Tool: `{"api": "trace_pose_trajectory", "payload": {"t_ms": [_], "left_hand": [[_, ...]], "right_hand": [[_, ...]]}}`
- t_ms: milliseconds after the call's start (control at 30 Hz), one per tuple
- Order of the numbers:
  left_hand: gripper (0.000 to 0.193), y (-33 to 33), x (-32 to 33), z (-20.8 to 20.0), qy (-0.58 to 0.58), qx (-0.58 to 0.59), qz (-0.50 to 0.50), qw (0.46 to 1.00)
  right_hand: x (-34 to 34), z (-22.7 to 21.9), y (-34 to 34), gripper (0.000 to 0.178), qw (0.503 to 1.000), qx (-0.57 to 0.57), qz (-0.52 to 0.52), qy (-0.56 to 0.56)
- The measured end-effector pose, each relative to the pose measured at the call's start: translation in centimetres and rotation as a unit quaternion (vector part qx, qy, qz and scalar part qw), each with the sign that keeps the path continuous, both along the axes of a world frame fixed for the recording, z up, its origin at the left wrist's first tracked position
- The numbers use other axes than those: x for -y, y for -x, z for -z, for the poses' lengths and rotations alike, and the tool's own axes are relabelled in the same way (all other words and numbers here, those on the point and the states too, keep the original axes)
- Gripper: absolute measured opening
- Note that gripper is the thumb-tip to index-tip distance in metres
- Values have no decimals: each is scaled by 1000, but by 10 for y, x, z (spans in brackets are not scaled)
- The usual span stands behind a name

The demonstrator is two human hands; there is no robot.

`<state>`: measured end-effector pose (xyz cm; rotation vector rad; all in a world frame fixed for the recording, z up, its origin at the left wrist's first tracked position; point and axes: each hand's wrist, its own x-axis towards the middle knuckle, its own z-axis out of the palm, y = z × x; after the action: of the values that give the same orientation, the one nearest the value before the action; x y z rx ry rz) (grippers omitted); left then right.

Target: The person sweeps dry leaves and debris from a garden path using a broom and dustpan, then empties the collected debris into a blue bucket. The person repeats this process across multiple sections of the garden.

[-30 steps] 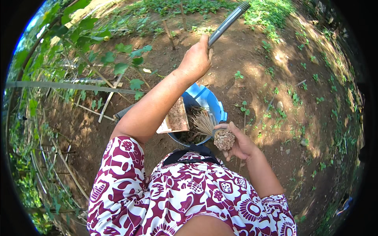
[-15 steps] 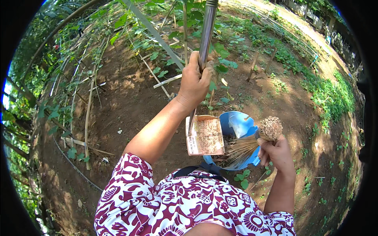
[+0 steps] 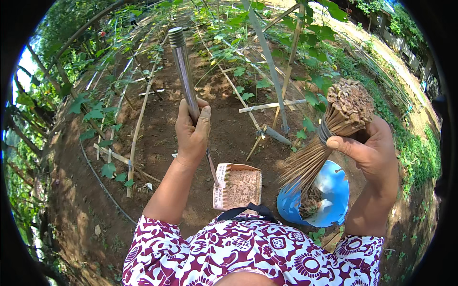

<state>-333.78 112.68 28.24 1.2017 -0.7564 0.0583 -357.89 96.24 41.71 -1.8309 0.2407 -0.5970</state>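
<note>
My left hand (image 3: 193,131) is wrapped round the metal handle of a long-handled dustpan (image 3: 244,186). Its pinkish, dirt-stained pan hangs low in front of me, with a comb-like row of teeth along its left side. In my right hand (image 3: 369,148) is a stick broom (image 3: 317,150), gripped near its dark binding. The bundled butt ends point up and the bristles slant down to the left. Below the bristles stands a broken-rimmed blue bucket (image 3: 341,190) with dry plant litter (image 3: 311,204) inside; the bristle tips partly overlap it in view.
Bamboo stakes and strips (image 3: 143,124) lie and stand among climbing leafy vines. A grey pole (image 3: 269,66) slants ahead at the right. A thin hose (image 3: 102,183) curves along the soil at left. Green ground plants (image 3: 415,148) line the right side.
The broom has come up out of the bucket and nearer to me. My left hand and the dustpan have shifted left, away from the bucket. My view has turned slightly.
</note>
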Motion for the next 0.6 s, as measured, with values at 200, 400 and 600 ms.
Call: {"api": "trace_pose_trajectory", "payload": {"t_ms": [200, 400, 600], "left_hand": [[8, -46, -99, 43, -66, 12, -164, 984], [13, -68, -166, 96, -157, -1, -213, 964], [9, -89, -193, 161, -237, -24, -227, 944]], "right_hand": [[-23, 50, -87, 30, 997, -50, -39, -44], [-43, 157, -166, 33, 964, -228, -87, -102], [-70, 250, -213, 25, 894, -289, -189, -286]]}}
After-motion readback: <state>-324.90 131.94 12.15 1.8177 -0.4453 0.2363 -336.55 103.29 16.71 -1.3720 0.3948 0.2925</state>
